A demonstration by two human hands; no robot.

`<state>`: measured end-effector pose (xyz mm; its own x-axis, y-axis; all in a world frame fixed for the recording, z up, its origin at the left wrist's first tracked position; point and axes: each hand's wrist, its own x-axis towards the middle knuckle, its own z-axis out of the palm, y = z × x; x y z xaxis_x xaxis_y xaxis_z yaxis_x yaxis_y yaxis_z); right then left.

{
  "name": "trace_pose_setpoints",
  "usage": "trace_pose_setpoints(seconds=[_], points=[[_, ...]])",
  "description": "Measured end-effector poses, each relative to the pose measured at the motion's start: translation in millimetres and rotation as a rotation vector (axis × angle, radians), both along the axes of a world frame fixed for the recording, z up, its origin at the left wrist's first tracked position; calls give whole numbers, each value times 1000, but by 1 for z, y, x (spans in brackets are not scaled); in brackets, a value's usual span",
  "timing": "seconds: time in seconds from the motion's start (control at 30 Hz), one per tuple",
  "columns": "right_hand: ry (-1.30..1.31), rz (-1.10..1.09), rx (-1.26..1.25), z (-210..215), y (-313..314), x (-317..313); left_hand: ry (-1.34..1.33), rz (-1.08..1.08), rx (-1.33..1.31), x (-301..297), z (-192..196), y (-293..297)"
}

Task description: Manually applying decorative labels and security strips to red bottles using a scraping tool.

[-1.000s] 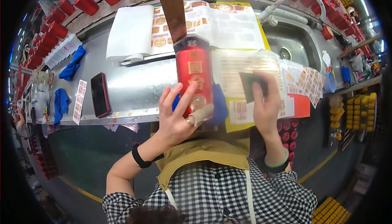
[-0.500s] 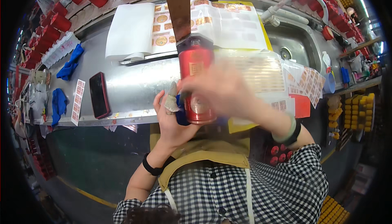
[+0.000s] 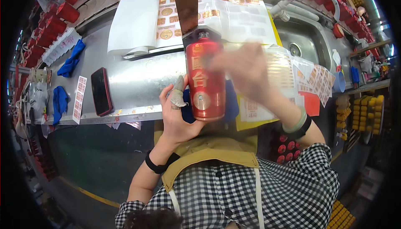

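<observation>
A red bottle with gold lettering and a round pale emblem lies in front of me, its neck pointing away toward a dark bracket at the foot of a brown post. My left hand holds the bottle from its left side and its near end. One of that hand's fingers wears a grey finger cover. Over the bottle's upper right side is my right hand, smeared by motion; its fingertips reach toward the gold lettering. Whether they touch it cannot be made out. Blue cloth shows beneath the bottle.
Gold-printed sticker sheets lie behind the bottle, with more sheets to the right. A sink with a white tap is at the far right. A phone, a sticker strip and blue cloths lie left. Red bottles line the back.
My right hand has moved off the bottle to the right, uncovering the gold lettering. The bottle appears slightly turned, its lettering now facing up more.
</observation>
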<state>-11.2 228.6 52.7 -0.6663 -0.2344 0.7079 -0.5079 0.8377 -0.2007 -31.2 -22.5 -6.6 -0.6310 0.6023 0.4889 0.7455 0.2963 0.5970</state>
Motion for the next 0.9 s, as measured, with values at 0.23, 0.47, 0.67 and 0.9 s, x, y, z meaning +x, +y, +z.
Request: trace_pose_setpoints(seconds=[0.23,0.47,0.67,0.9], points=[[-170,-19,-225,-9,-28,38,-286,21,23,9,7,7],[-54,186,-99,-26,-41,74,-77,64,-12,8,2,9],[-32,-77,-129,-36,-34,69,-87,-37,-7,5,1,6],[-13,-126,-173,-22,-24,64,-355,-69,59,6,-8,-2]])
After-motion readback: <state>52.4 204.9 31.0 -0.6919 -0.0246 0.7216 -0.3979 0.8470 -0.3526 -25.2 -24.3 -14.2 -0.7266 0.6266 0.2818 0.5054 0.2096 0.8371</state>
